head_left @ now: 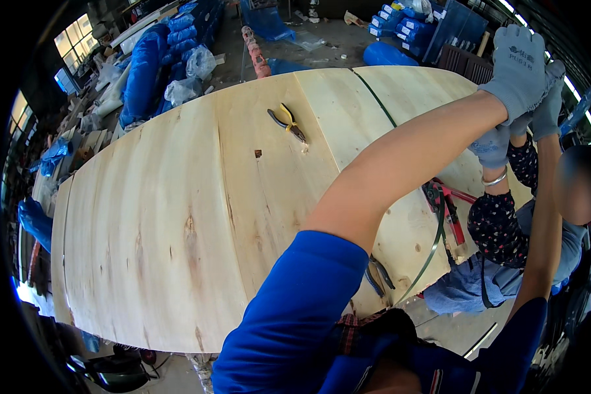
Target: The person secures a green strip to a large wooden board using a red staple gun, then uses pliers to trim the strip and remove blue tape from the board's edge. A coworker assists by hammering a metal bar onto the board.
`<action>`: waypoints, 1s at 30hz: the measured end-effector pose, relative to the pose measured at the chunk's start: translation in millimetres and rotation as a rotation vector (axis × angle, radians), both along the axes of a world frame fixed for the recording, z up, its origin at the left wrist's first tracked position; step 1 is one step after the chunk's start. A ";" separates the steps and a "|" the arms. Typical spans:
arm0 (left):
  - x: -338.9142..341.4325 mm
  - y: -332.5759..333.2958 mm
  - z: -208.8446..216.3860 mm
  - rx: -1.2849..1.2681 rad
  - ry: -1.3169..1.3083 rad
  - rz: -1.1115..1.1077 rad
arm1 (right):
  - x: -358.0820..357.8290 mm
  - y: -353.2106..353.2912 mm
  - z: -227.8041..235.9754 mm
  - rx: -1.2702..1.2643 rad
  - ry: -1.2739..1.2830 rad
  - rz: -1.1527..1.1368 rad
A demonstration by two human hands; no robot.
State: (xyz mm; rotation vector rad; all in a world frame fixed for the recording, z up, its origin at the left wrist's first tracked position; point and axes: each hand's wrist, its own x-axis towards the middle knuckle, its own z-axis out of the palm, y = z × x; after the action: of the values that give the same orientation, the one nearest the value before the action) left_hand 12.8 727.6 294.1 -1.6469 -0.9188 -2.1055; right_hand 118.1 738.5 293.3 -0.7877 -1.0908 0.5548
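Observation:
My left hand (519, 71), in a grey glove, is raised at the far right edge of the large plywood panel (171, 217), its fingers curled over and away. Whatever lies inside them is hidden. Close behind it is my gloved right hand (547, 113), mostly covered, so its fingers do not show clearly. A co-worker's gloved hand (490, 147) is right beside mine, below a bracelet and a dark floral sleeve. Near these hands a red-handled strapping tool (448, 205) lies on the wood by a green strap (433, 251).
Yellow-and-black pliers (288, 123) lie on the panel's far middle; dark-handled pliers (378, 276) lie near its front edge. Another stretch of green strap (375, 98) crosses the far side. Blue-wrapped bundles (144, 72) stand back left, blue packages (407, 29) back right. The co-worker stands at right.

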 end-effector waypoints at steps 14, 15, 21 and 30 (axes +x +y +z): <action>-0.2 8.9 -7.6 -0.080 0.066 0.020 | -49.1 -48.1 -25.0 0.147 -0.195 0.120; -4.0 8.6 -11.0 -0.105 0.097 0.019 | -52.0 -45.2 -24.9 0.165 -0.199 0.149; -22.9 -13.0 -63.0 -0.142 0.408 -0.013 | -33.1 -50.0 -25.6 0.015 -0.211 0.155; -146.3 -104.4 -127.2 0.066 0.210 0.117 | -26.2 -206.5 -106.9 0.263 -0.431 -0.101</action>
State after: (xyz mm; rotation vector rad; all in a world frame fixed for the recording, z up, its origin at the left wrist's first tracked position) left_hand -133.5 623.3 166.9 -1.6979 -0.8475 -1.8265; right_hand 91.8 532.0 186.5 -0.7421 -1.4756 0.1494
